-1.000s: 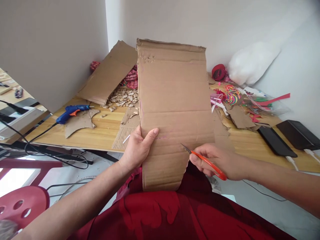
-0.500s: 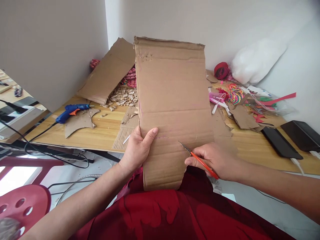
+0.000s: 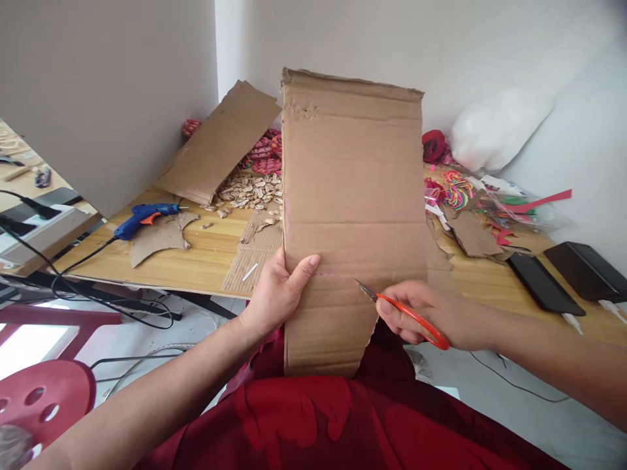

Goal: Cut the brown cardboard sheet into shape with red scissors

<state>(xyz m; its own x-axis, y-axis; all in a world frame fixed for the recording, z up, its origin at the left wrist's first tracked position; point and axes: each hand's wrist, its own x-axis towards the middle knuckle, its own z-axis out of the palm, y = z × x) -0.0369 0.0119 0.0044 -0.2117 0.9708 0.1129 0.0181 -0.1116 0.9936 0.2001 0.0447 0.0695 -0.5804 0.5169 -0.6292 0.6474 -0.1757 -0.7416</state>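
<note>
The cardboard stands upright over the lap, near the bench. The left hand has its grip clamped on the left edge, thumb across the face. The right hand reaches in from the right, grip closed on the scissors, blades at the cut's end. Best cut in short snips along the faint line, sheet steady.

Cardboard sheet: matt brown, corrugated, ragged edges. Scissors at its lower right edge: glossy orange plastic handles, metal blades. Table behind it: smooth pale wood grain.

1 head-worn view, facing forward and down, close over cardboard sheet
</note>
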